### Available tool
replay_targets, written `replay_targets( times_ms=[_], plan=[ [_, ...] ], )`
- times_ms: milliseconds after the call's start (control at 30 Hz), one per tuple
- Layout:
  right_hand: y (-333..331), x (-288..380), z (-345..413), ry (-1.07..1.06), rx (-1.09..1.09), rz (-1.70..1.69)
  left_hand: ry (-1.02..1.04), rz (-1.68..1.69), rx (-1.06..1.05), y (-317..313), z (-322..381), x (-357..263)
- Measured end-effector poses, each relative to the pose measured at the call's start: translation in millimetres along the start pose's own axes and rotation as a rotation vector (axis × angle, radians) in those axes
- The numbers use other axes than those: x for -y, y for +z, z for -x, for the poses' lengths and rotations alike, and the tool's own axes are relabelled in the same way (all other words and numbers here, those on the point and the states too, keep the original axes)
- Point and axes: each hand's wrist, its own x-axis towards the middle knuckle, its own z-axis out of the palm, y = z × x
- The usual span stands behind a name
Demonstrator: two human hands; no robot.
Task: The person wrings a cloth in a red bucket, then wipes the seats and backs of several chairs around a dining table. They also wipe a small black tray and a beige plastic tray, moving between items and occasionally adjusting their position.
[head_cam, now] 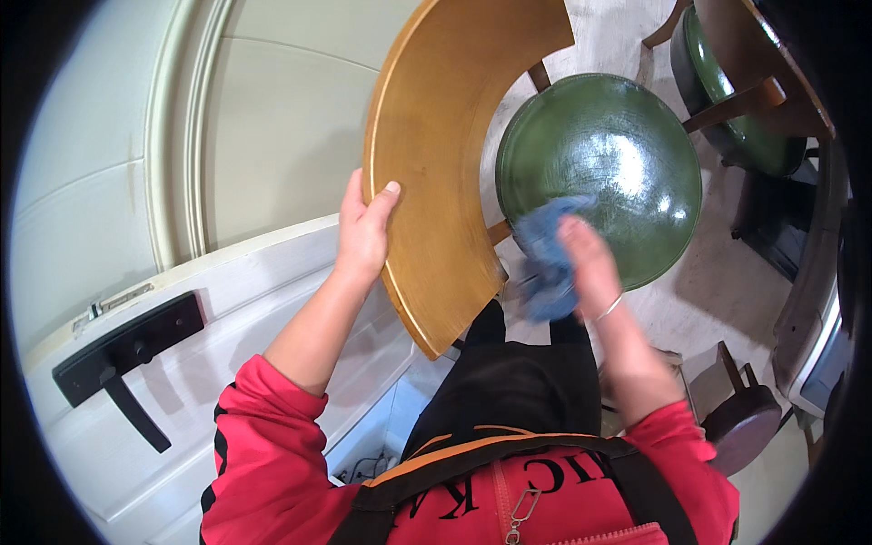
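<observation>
In front of me stands a chair with a curved wooden backrest (436, 170) and a round, glossy green seat (613, 150). My left hand (366, 225) grips the outer edge of the backrest, its thumb lying over the inner face. A blue cloth (548, 266), crumpled and blurred, is in my right hand (593, 266) at the near left side of the seat. Part of the cloth hangs past the seat's rim; whether it presses on the seat cannot be told.
At left is a white door (259, 320) with a black lever handle (136, 361), beside a panelled wall (293, 116). Another green-seated chair (739, 129) stands at upper right. A stool-like seat (742, 429) is at lower right, near a table edge (807, 272).
</observation>
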Motion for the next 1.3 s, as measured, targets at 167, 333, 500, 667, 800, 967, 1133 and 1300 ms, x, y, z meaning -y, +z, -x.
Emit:
replay_targets(
  times_ms=[167,333,500,667,800,967,1133,1300],
  plan=[
    [132,1,40,-0.331,0.316,0.686,0.051,0.072,0.014,-4,-4,3],
    [101,-42,-26,-0.120,0.384,0.717,0.102,-0.045,-0.057,-3,-2,9],
    [147,-29,-31,-0.940,0.429,0.820,-0.133,0.347,-0.038,5,14,17],
    [169,92,-189,-1.239,0.562,1.205,0.061,0.394,0.107,10,29,18],
    [117,163,-253,-1.612,-0.349,1.165,0.124,0.285,0.069,14,33,20],
    [103,158,-270,-1.067,-0.588,0.418,0.176,0.139,-0.023,51,53,19],
    [37,134,-308,-0.333,-0.303,-0.459,0.076,0.244,-0.130,96,75,16],
    [-13,142,-225,-0.230,0.618,-0.886,0.213,0.174,-0.137,91,76,17]
  ],
)
